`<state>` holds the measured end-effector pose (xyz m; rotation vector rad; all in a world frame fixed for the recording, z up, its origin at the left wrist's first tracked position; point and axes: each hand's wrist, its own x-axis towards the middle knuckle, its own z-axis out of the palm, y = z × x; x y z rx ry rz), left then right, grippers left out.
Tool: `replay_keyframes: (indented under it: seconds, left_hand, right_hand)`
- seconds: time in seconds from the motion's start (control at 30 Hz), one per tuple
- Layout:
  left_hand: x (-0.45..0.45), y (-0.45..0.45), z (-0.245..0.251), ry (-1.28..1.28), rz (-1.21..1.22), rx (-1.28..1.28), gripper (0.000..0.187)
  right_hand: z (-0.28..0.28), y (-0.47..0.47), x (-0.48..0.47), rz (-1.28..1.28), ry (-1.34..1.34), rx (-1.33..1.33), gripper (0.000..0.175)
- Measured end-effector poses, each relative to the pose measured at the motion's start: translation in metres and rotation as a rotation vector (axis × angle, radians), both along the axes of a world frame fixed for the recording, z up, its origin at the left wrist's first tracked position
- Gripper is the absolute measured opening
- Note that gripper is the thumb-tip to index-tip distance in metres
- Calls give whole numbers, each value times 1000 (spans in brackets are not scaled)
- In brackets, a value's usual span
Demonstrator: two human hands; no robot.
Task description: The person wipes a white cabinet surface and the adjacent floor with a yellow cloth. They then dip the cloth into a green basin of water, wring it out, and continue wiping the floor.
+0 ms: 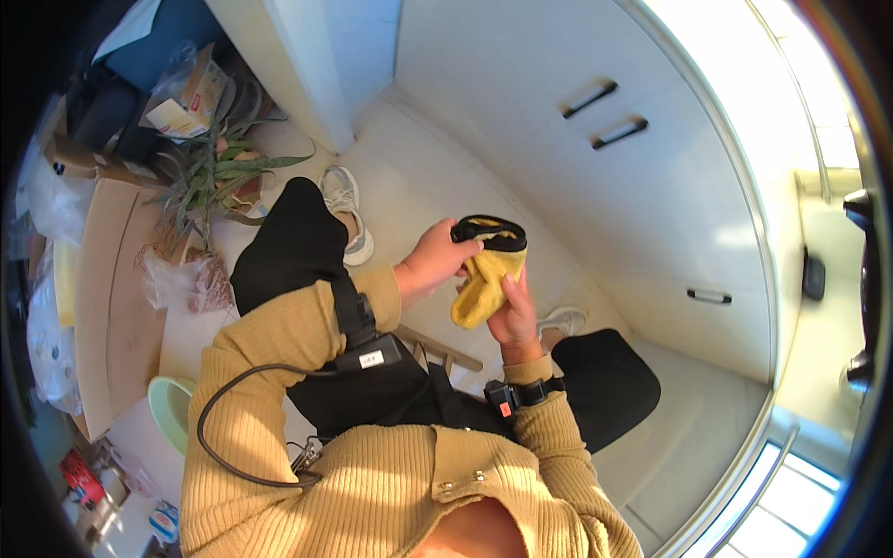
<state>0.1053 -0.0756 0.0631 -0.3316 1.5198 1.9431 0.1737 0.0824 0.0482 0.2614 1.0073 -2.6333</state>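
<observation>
A yellow cloth with a black edge band (492, 268) is bunched up between both hands, above the pale floor and between the knees. My left hand (432, 258) grips it from the left, thumb pressed near the black band; the other fingers are partly hidden behind it. Lower down, my right hand (515, 314) holds the yellow part from the right, with the thumb and fingers against the fabric. The cloth's dark rim forms a loop at the top, and a rounded yellow fold hangs down towards my lap.
White cabinet fronts (530, 146) with black handles stand ahead and right. A wooden stool (453, 353) is partly visible below the hands. At left are a potted spiky plant (216, 167), a cardboard box (115, 279), a plastic bag (206, 279) and a light green basin (164, 411).
</observation>
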Motion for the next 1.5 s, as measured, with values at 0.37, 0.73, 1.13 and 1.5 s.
replay_keyframes:
  seconds: [0.37, 0.73, 1.13, 1.5]
  left_hand:
    - [9, -121, 106, 473, -75, -227, 59]
    - [-16, -164, 90, 258, -73, 29, 49]
    - [-22, -155, 76, -65, 84, 113, 30]
    - [-8, -136, 78, -99, 148, 153, 37]
  right_hand:
    - [-122, -39, -157, 201, 327, 1711, 53]
    - [-254, -168, -382, 225, 1299, 2097, 36]
    - [-316, -165, -400, 617, 1131, 2724, 50]
    - [-331, -16, -313, 237, 978, 2572, 42]
